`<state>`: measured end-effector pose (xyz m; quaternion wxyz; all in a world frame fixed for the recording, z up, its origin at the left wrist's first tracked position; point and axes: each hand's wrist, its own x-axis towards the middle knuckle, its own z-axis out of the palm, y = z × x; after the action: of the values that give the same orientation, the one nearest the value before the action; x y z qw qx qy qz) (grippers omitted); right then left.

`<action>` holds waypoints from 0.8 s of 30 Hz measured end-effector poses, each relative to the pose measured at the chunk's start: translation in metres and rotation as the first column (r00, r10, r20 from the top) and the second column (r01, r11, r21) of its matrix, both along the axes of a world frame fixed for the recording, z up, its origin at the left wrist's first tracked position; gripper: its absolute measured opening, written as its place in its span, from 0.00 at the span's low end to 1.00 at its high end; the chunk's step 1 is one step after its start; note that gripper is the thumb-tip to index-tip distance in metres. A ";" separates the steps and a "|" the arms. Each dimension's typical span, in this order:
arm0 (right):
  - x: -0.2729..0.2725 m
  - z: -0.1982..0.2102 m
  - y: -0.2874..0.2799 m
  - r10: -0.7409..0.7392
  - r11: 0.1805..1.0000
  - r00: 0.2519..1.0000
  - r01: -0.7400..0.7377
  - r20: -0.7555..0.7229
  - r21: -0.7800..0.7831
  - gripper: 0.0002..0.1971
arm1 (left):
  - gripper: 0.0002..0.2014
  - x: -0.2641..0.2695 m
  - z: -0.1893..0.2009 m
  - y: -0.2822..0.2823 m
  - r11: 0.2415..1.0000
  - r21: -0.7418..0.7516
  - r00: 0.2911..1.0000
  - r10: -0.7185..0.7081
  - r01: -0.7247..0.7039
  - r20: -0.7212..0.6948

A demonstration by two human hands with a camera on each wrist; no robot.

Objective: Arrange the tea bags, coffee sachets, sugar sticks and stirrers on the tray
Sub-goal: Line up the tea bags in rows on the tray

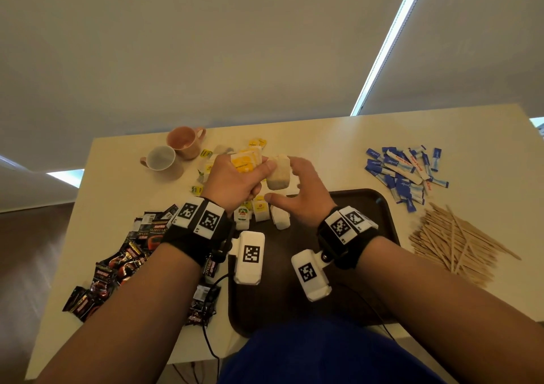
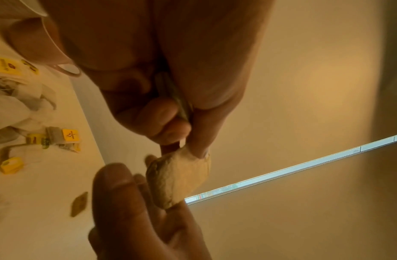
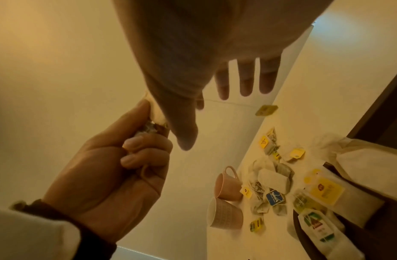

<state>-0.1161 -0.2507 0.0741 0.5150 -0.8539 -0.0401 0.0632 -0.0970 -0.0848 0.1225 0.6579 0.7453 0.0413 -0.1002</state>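
Left hand (image 1: 232,183) clamps a bundle of tea bags (image 1: 246,161), thumb pinning 1 loose tea bag (image 1: 279,172) above the dark tray's (image 1: 379,207) far edge. Right hand (image 1: 303,195) spread, fingers relaxed beside that bag, gripping nothing. More tea bags on the tray corner; coffee sachets (image 1: 117,263) left, sugar sticks (image 1: 406,171) and wooden stirrers (image 1: 453,242) right, all on the table.

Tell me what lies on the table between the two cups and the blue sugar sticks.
In the head view, loose tea bags lie scattered between the cups and the sugar sticks; both hands, left and right, hang over them.
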 end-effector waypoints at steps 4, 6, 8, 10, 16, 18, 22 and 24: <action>0.004 0.001 0.004 0.137 0.990 0.987 -0.133 -0.082 0.051 0.14 | 0.06 0.005 0.002 -0.003 1.000 0.003 1.000 -0.013 0.013 0.005; 0.000 0.003 0.003 0.172 0.979 0.978 -0.157 -0.117 0.128 0.10 | 0.05 0.008 0.002 -0.002 1.000 -0.007 1.000 -0.005 0.005 0.003; -0.004 0.003 0.001 0.230 0.963 0.964 -0.204 -0.138 0.175 0.09 | 0.03 0.010 0.003 -0.001 1.000 -0.015 1.000 0.007 -0.007 -0.002; -0.007 0.003 0.001 0.267 0.951 0.947 -0.230 -0.177 0.205 0.08 | 0.04 0.013 0.001 0.001 1.000 -0.016 1.000 0.021 -0.021 -0.007; -0.017 0.008 0.002 0.293 0.918 0.891 -0.162 -0.346 0.361 0.07 | 0.05 0.017 0.000 0.006 0.998 -0.019 0.998 0.067 -0.067 0.008; -0.020 0.010 0.000 0.295 0.928 0.879 -0.171 -0.374 0.332 0.12 | 0.06 0.018 0.000 0.006 0.996 -0.025 0.996 0.088 -0.088 0.015; -0.025 0.017 -0.008 0.240 0.951 0.886 -0.131 -0.397 0.282 0.10 | 0.05 0.022 -0.005 0.010 0.995 -0.009 0.995 0.099 -0.099 0.010; -0.027 0.025 -0.012 0.202 0.945 0.897 -0.072 -0.394 0.320 0.08 | 0.05 0.023 -0.009 0.012 0.995 0.002 0.995 0.101 -0.101 -0.001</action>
<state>-0.1427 -0.2630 0.0988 0.6279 -0.7278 0.0023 0.2757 -0.0738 -0.0732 0.1136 0.6615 0.7427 0.0793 -0.0674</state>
